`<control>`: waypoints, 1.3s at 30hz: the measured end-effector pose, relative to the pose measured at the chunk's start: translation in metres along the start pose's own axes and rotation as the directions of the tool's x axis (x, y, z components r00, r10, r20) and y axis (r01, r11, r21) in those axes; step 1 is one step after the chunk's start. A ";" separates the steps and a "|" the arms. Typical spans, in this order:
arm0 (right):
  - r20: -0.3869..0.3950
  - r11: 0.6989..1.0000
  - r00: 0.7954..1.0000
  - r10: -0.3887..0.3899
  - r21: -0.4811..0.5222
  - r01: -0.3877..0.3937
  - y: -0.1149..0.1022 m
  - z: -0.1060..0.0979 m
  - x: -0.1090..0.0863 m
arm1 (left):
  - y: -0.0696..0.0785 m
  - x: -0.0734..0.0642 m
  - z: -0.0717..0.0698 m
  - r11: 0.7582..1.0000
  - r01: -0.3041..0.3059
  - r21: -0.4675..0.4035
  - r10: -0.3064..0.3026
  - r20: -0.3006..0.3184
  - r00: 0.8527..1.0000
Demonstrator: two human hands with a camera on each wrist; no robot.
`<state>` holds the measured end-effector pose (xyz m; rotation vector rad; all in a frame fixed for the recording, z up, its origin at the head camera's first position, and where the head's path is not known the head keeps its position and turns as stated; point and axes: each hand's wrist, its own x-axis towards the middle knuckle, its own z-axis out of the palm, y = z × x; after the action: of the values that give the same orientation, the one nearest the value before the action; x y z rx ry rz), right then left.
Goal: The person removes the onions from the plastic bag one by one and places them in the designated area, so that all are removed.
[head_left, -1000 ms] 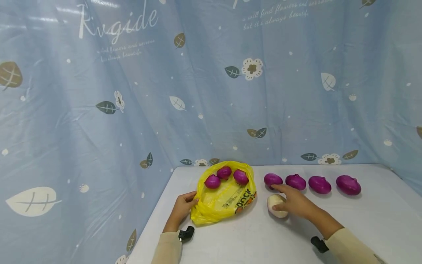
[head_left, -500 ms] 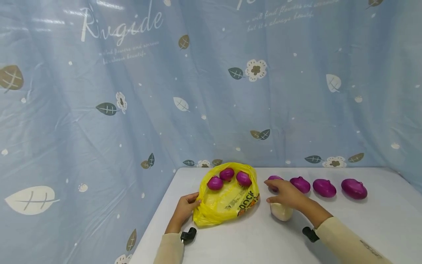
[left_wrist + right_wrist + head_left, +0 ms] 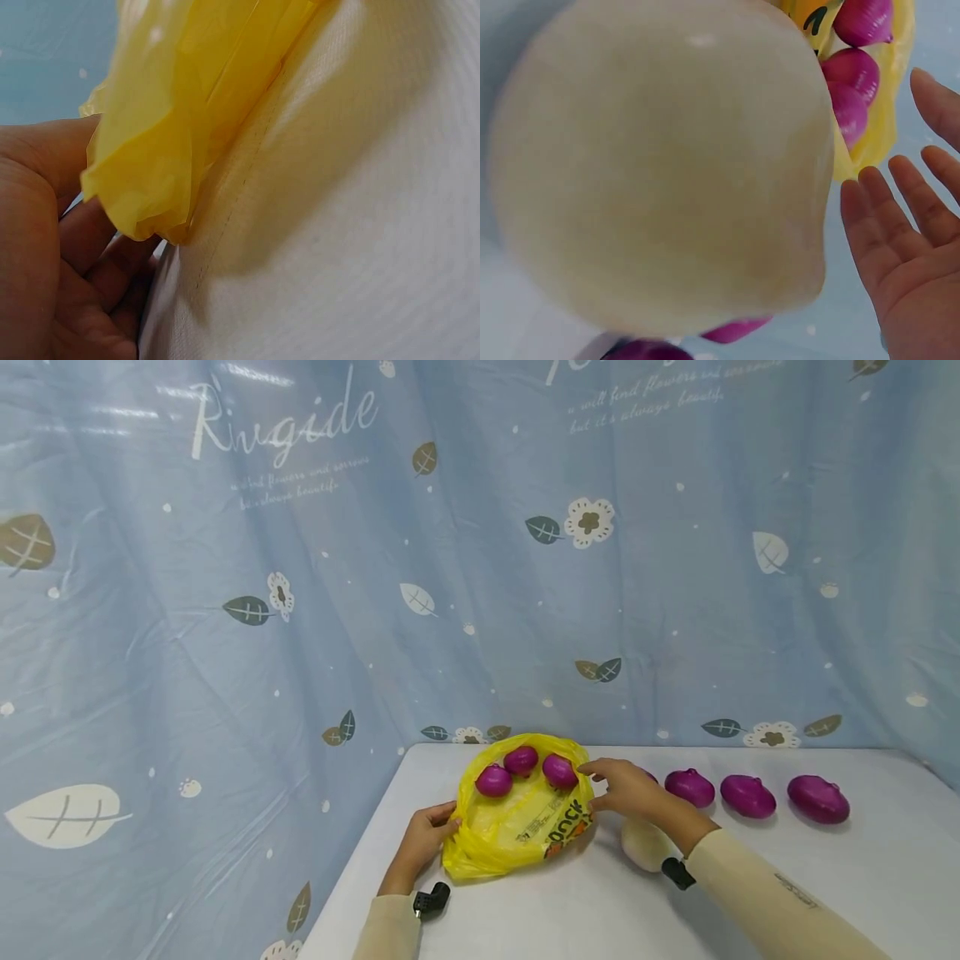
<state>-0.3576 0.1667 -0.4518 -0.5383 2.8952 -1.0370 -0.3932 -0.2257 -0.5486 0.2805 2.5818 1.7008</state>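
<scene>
A yellow plastic bag (image 3: 491, 852) lies on the table with its mouth spread. Three purple onions (image 3: 494, 781) sit inside near the far rim. My left hand (image 3: 422, 843) pinches the bag's left edge between thumb and fingers; in the left wrist view, bag film (image 3: 150, 165) hangs over those fingers. At the bag's right edge is my right hand (image 3: 626, 789), its fingers spread and holding nothing in the right wrist view. Beneath the right wrist lies a cream-coloured, round, onion-like vegetable (image 3: 643, 845), partly covered by the forearm in the head view.
Several more purple onions (image 3: 748, 797) form a row on the right of the white table (image 3: 540, 918); one is mostly hidden behind my right hand. A blue patterned curtain (image 3: 480, 568) hangs behind the table's far edge.
My right hand has moved left, off the cream-coloured vegetable and past the nearest purple onion, to the bag's right edge. My left hand keeps its hold. The head view has shifted slightly.
</scene>
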 end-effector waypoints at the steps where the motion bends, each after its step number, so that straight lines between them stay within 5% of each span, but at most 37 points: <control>1: 0.009 1.000 1.000 0.006 0.009 -0.006 -0.001 0.001 0.003 | -0.001 0.000 0.000 1.000 0.000 0.002 0.000 0.002 1.000; 22: 0.006 1.000 1.000 -0.024 -0.007 0.024 -0.007 0.027 0.055 | 0.001 0.000 0.001 1.000 -0.019 0.000 0.019 0.006 1.000; 33: 0.014 0.997 0.999 0.034 -0.075 -0.033 -0.009 0.036 0.069 | 0.003 -0.002 0.000 1.000 -0.013 0.002 0.013 0.002 1.000; 39: 0.031 0.993 0.998 0.061 -0.104 -0.057 -0.008 0.041 0.070 | 0.020 -0.010 0.001 0.999 -0.044 0.013 0.044 0.001 0.999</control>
<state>-0.4152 0.1131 -0.4723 -0.4658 2.9275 -0.8664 -0.3802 -0.2186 -0.5312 0.3413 2.6058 1.6977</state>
